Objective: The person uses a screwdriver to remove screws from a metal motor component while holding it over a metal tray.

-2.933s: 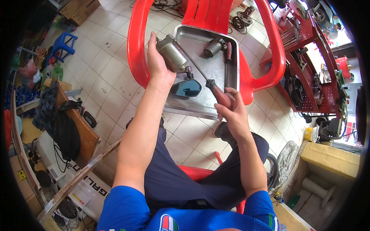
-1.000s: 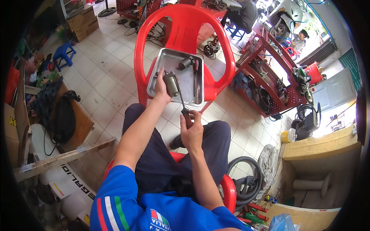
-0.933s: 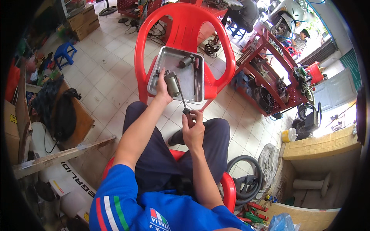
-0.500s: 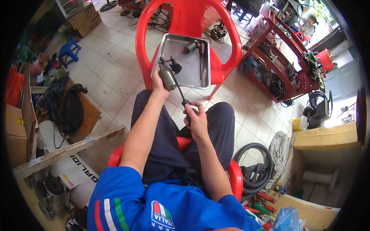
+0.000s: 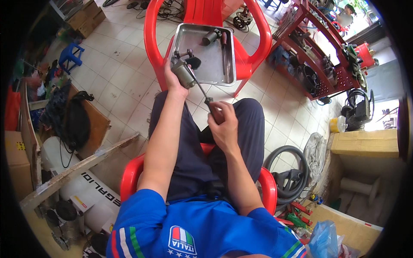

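Note:
My left hand (image 5: 175, 86) is closed around a cylindrical, dull olive-grey metal motor housing (image 5: 184, 73), held at the near-left corner of the steel tray (image 5: 208, 64). My right hand (image 5: 224, 122) grips the reddish-brown handle of a screwdriver (image 5: 201, 88) over my lap; its shaft runs up along the housing, and I cannot tell whether the tip touches it. In the tray lie a smaller dark cylinder (image 5: 210, 38), a red-handled tool (image 5: 224, 40) with a long shaft and a dark mirror (image 5: 193, 63) with a stem. The tray rests on a red plastic chair (image 5: 261, 34).
A red metal rack (image 5: 327, 81) with tools stands right. A blue stool (image 5: 69, 58) and a leaning wooden board (image 5: 92, 120) are left. A white tank (image 5: 99, 193) lies lower left. A hose coil (image 5: 297, 163) and cardboard box (image 5: 365, 144) are lower right. Someone is in the far doorway (image 5: 347, 15).
Since 2.9 seconds ago both hands have drawn back toward my lap, still holding the housing and screwdriver. The scene has shifted as my head moved, and more of my shirt shows.

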{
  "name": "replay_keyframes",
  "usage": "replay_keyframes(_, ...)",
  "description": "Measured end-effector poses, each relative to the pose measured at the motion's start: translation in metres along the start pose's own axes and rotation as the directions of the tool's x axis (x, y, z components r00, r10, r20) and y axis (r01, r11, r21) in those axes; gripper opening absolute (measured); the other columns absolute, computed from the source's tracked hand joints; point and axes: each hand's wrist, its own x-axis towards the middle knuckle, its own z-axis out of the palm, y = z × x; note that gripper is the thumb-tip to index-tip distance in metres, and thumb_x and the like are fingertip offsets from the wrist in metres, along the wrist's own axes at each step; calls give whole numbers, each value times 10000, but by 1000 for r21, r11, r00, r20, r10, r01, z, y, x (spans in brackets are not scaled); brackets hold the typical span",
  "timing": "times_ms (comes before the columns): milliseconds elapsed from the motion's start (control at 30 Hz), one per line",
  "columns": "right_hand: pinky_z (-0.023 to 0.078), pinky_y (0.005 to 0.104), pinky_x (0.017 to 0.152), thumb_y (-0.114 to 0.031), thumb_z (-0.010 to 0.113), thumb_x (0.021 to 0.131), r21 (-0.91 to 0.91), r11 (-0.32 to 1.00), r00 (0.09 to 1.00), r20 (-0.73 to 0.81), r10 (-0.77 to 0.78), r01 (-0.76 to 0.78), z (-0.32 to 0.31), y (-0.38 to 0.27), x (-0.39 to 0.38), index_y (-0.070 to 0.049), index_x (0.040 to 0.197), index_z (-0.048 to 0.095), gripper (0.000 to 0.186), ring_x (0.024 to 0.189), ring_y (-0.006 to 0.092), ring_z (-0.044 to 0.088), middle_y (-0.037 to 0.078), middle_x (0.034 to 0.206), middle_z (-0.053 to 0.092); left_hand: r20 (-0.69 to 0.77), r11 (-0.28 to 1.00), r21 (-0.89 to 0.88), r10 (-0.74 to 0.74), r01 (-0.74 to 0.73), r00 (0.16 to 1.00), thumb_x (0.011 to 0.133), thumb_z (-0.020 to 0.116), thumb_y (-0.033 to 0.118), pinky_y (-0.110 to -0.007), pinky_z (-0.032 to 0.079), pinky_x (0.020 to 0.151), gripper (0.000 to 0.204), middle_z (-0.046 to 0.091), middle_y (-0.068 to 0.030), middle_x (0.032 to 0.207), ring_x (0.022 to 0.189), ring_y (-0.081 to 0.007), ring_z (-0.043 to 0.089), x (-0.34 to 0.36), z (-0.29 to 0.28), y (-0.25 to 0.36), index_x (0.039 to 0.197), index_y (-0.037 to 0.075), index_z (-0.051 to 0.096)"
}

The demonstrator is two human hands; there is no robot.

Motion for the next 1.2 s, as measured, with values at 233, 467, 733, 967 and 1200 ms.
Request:
replay_keyframes(233, 567, 316, 881, -29, 707, 881, 111, 981, 982, -80, 171, -162, -2, 1, 9, 10, 1126, 614, 266, 1050, 230, 707, 155, 1130, 682, 54, 999, 11, -50, 50, 997, 946, 513, 567, -377, 559, 719, 520, 665, -80, 888, 787, -215, 676, 6, 12, -9, 1067, 67, 595)
replay_keyframes(467, 527, 268, 886, -74, 720, 904, 297, 872, 914, 3, 406, -389, -6, 12, 20, 0, 1163, 594, 297, 1069, 175, 690, 147, 1064, 722, 42, 990, 109, -89, 84, 995, 959, 495, 562, -375, 558, 747, 566, 669, -95, 927, 809, -222, 671, 18, 13, -16, 1100, 23, 595)
replay_keyframes(733, 440, 226, 529, -159, 713, 929, 366, 666, 758, 250, 602, -650, -17, 3, 31, -3, 1293, 507, 446, 670, 101, 602, 125, 949, 691, 41, 989, 117, -99, 94, 994, 961, 506, 585, -367, 574, 702, 604, 655, -119, 955, 819, -222, 660, 21, 12, -11, 1145, 13, 573)
replay_keyframes(967, 319, 208, 414, -224, 697, 950, 540, 507, 737, 426, 524, -672, -22, -3, 34, 5, 1335, 472, 501, 577, 67, 534, 84, 877, 660, 232, 992, 37, -127, 122, 964, 959, 519, 608, -341, 563, 713, 640, 628, -129, 1018, 826, -217, 645, 11, 11, 4, 1215, 23, 545)
replay_keyframes(1200, 426, 230, 563, -297, 727, 920, 168, 784, 762, 424, 490, -598, 0, 13, 17, -1, 1045, 656, 329, 619, 51, 524, 9, 770, 639, 323, 971, -161, -118, 178, 939, 922, 566, 647, -330, 561, 733, 727, 604, -133, 1050, 828, -200, 628, 10, -12, 13, 1231, -9, 516)
